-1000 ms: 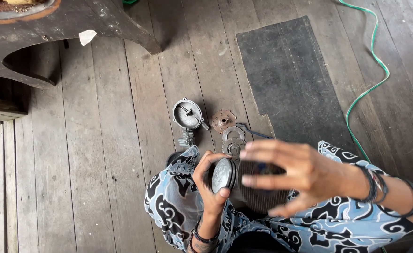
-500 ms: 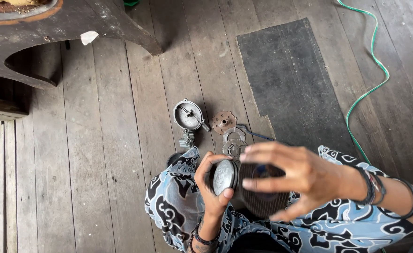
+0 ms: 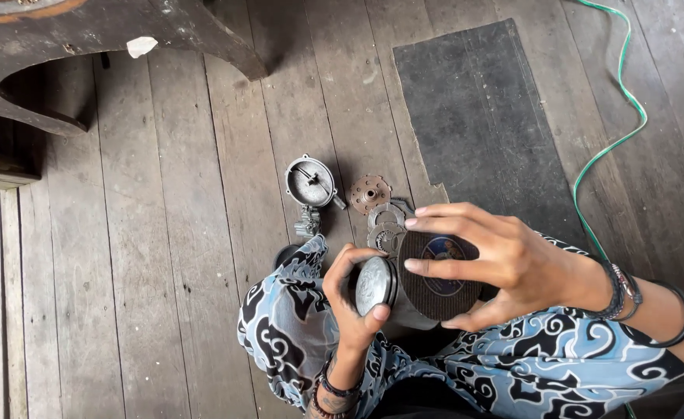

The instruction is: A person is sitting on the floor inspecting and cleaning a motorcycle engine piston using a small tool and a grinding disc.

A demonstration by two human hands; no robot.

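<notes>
My left hand [image 3: 351, 299] grips a round silver metal part [image 3: 374, 284] over my knee, fingers curled around its rim. My right hand [image 3: 491, 264] holds a dark round abrasive disc [image 3: 437, 275] with a coloured centre label flat against that metal part, fingers spread along the disc's edge. Both hands hover above my lap, which is covered in blue, black and white patterned cloth [image 3: 295, 326].
On the plank floor just ahead lie a round grey metal housing [image 3: 309, 181], a small metal fitting [image 3: 307, 223], a rusty perforated disc [image 3: 370, 192] and flat metal rings [image 3: 387, 221]. A dark mat [image 3: 478, 116] lies at right, a green cable [image 3: 613, 132] beyond it, dark wooden furniture [image 3: 78, 46] upper left.
My right hand has brought the abrasive disc closer against the metal part in my left hand. The view has shifted slightly.
</notes>
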